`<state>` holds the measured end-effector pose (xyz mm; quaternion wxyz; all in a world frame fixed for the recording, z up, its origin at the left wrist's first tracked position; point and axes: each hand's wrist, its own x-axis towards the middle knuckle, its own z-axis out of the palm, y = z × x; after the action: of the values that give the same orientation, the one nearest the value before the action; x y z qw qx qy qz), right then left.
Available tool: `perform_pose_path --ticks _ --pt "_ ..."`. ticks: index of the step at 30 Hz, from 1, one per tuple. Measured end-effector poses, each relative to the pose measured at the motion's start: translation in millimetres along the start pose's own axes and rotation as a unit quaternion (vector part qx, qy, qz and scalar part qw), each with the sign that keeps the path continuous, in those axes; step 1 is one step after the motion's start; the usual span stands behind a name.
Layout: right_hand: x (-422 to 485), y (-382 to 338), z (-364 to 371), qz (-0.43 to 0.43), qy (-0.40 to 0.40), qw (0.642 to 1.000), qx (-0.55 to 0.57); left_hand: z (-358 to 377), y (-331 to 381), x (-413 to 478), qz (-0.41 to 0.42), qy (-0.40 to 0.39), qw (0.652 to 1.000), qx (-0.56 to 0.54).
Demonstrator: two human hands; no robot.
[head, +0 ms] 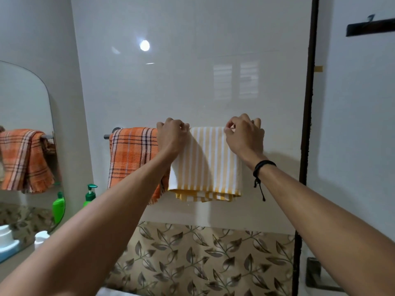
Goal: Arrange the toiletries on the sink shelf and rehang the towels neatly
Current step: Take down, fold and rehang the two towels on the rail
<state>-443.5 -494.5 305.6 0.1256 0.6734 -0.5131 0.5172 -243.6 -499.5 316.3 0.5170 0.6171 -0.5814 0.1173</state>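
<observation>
A yellow-and-white striped towel hangs folded over the wall towel bar. My left hand grips its top left corner at the bar. My right hand pinches its top right corner. An orange plaid towel hangs on the same bar just to the left, touching my left hand. Most of the bar is hidden under the two towels.
A mirror at the left reflects the orange towel. A green pump bottle stands below the bar's left end, with white containers on the shelf at lower left. A dark vertical door frame runs down the right.
</observation>
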Motion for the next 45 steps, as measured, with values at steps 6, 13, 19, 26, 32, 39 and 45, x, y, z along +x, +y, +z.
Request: perform_pose_path --ticks 6,13,19,26,32,39,45 --pt "-17 12 9 -0.072 -0.01 0.996 -0.046 -2 -14 -5 0.064 -0.057 0.995 0.053" --pt "-20 16 16 -0.104 -0.024 0.992 -0.06 -6 -16 -9 0.088 -0.076 0.992 0.054" --pt "-21 16 14 -0.09 -0.039 0.993 -0.065 -8 -18 -11 0.09 -0.086 0.991 0.044" --pt "-29 15 14 -0.071 -0.056 0.995 -0.047 -11 -21 -18 0.106 -0.094 0.989 0.035" --pt "-32 17 16 -0.081 -0.053 0.994 -0.06 -14 -24 -19 0.106 -0.106 0.989 0.015" --pt "-39 18 16 -0.099 -0.034 0.99 -0.094 -19 -27 -25 0.114 -0.105 0.988 0.005" --pt "-54 3 22 -0.142 -0.006 0.986 -0.088 -23 -32 -35 0.122 -0.103 0.987 0.013"
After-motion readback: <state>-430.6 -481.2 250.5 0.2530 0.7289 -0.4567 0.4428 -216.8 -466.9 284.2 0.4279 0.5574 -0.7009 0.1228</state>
